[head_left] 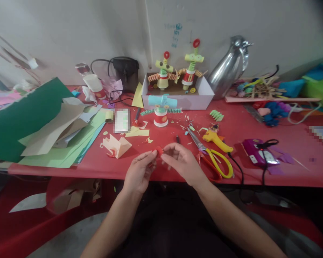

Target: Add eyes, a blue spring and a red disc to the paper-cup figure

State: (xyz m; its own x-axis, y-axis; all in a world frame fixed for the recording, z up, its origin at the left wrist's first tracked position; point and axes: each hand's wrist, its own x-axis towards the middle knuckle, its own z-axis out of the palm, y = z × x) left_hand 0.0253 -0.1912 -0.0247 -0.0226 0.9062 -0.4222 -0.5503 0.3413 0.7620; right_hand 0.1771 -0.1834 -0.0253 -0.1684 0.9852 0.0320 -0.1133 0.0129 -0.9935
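Between my two hands is a small round red paper disc (159, 151), held above the table's front edge. My left hand (141, 168) pinches its left side between thumb and fingers. On the other side, the fingers of my right hand (181, 161) close on its edge. Behind them stands a paper-cup figure (160, 116) with a light blue head and green folded-paper arms. Scissors with yellow and red handles (218, 161) lie just right of my right hand, beside a yellow glue gun (216, 139). A folded peach paper piece (118, 146) rests left of my left hand.
Two finished-looking cup figures stand in a white box (177, 102) at the back. A steel jug (228, 64) leans near the wall. Coloured paper sheets (61, 139) pile up at left. A purple device (258, 152) with a black cable sits at right. Paper scraps litter the red table (239, 123).
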